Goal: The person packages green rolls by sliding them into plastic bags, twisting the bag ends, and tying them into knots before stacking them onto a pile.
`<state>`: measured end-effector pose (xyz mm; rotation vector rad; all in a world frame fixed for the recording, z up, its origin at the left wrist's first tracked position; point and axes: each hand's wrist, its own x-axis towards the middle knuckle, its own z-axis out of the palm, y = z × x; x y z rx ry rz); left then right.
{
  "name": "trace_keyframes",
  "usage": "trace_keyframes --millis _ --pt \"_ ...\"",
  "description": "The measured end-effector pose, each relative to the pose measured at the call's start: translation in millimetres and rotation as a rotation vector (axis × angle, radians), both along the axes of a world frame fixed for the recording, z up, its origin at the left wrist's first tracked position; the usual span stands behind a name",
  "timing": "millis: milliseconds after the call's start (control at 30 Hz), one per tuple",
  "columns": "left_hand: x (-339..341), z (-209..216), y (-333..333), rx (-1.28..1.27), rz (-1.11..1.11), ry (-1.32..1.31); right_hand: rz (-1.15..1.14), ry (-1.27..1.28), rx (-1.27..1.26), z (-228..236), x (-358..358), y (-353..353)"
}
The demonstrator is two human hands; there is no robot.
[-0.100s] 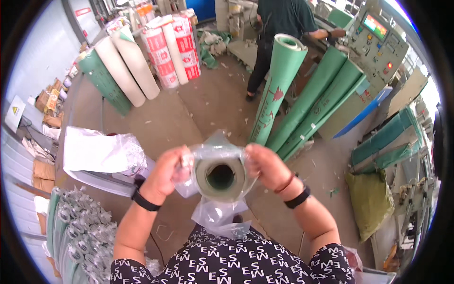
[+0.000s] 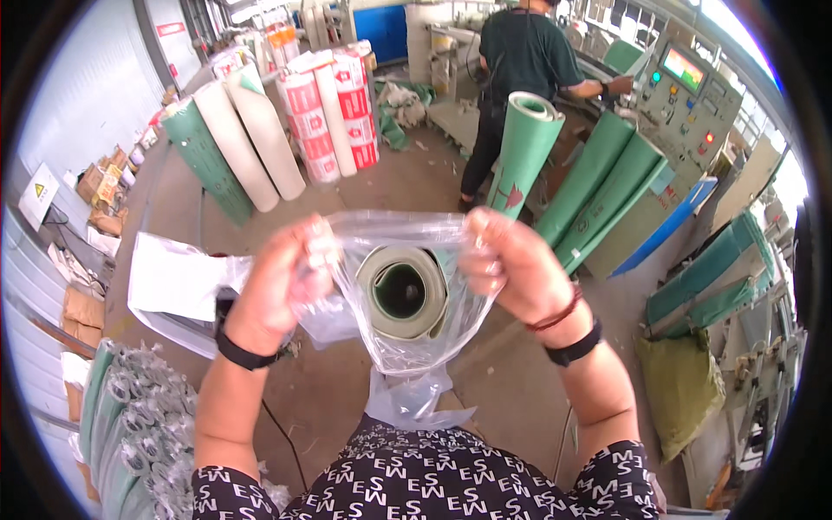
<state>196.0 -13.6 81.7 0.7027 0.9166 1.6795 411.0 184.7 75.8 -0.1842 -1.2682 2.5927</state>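
A clear plastic bag (image 2: 407, 351) surrounds the upper end of an upright roll (image 2: 370, 299), pale outside and green within its hollow core. My left hand (image 2: 290, 269) pinches the bag's edge on the left side of the roll. On the opposite side, my right hand (image 2: 511, 264) grips the same edge, so the film is stretched taut between both hands beyond the roll. Loose film hangs at the near side, close to my patterned shirt. The roll's lower part is hidden beneath its top end.
Green rolls (image 2: 598, 186) stand ahead to the right, near a person (image 2: 524, 56) working at a control panel (image 2: 689, 95). White and green rolls (image 2: 234, 143) stand far left. Plastic-wrapped rolls (image 2: 143, 425) lie near left; a yellow-green sack (image 2: 685, 386) sits at right.
Both hands have moved farther out and apart, spreading the bag's mouth wider. The bag's edge is pulled up and away from the roll's top. My view has tilted slightly upward.
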Motion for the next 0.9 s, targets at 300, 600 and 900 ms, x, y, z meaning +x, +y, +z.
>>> trace_keyframes --millis 300,600,900 --pt "-42.1 128.7 -16.6 0.025 0.188 0.334 0.015 0.194 0.278 118.8 -34.3 -4.8" --pt "-66.3 128.4 -70.3 -0.091 0.512 1.885 -0.641 -0.089 2.284 99.1 -21.6 -25.0" --pt "-97.2 4.0 -150.4 0.264 0.541 1.218 -0.546 0.203 0.958 14.2 46.2 -79.1"
